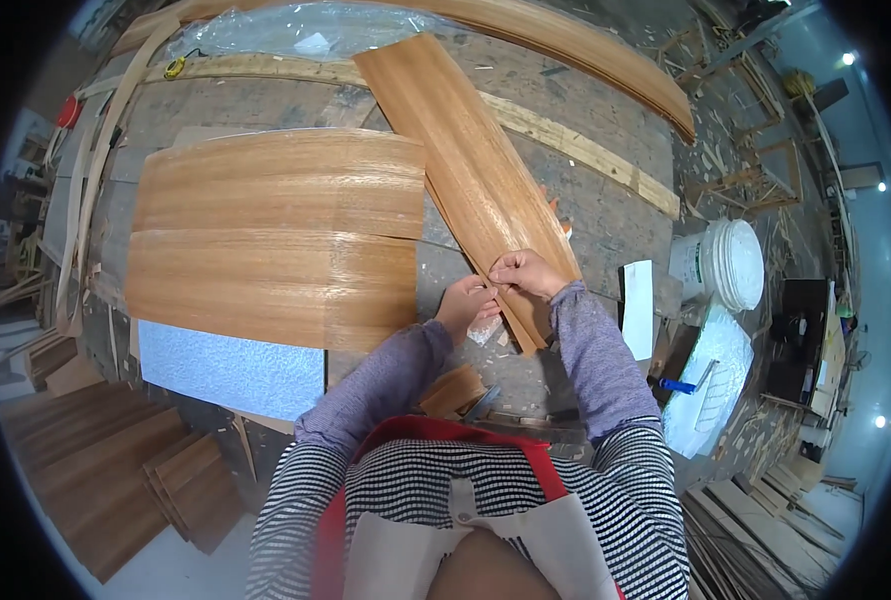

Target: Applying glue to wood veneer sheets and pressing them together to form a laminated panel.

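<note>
A stack of long, reddish-brown wood veneer strips lies slantwise across the workbench, its near end in front of me. My right hand rests over the left edge of this stack, fingers closed in a pinch at the edge of a strip. Close beside it, my left hand pinches at the same edge, fingertips almost meeting the right ones. The exact grip is partly hidden by the fingers. To the left, wide veneer sheets lie side by side over a board with a pale bluish, wet-looking surface.
A white bucket stands at the right. Below it a blue-handled paint roller lies on a whitish tray. A white strip, a yellow tape measure and clear plastic film are on the bench. Dark panels are stacked lower left.
</note>
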A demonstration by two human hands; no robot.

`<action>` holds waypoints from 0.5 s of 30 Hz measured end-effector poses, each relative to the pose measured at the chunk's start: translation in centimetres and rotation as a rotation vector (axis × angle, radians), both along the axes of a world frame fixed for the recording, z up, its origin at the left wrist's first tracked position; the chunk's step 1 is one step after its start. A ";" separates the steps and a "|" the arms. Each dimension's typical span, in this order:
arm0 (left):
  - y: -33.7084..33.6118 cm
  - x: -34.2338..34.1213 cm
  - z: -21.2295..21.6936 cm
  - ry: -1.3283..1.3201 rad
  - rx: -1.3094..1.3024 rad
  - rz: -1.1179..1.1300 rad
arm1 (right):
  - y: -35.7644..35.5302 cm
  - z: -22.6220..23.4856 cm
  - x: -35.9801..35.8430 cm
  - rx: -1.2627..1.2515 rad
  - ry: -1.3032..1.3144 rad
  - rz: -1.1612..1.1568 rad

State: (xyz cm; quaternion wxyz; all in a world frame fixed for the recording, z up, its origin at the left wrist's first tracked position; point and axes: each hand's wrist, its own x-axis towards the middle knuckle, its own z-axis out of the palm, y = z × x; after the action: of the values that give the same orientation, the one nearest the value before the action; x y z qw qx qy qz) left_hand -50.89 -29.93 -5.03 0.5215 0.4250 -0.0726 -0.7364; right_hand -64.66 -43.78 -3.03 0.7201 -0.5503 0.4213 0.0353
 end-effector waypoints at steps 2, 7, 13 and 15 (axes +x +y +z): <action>0.0 0.0 0.0 -0.013 0.001 0.003 | -0.4 -0.2 -0.2 0.033 -0.004 0.015; -0.3 -0.1 -0.1 -0.060 0.027 0.017 | -0.9 -0.4 -0.3 0.074 0.021 0.042; -0.4 0.0 0.5 -0.124 0.050 0.014 | -0.8 0.2 0.0 0.036 0.048 0.059; -0.5 0.0 0.4 -0.128 0.044 0.004 | -0.7 0.1 -0.2 0.008 0.043 0.051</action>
State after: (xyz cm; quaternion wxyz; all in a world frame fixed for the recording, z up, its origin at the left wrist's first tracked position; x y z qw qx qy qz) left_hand -50.88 -30.43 -4.58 0.5077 0.4828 -0.0886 -0.7080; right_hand -64.83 -44.48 -2.94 0.7119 -0.5570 0.4224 0.0674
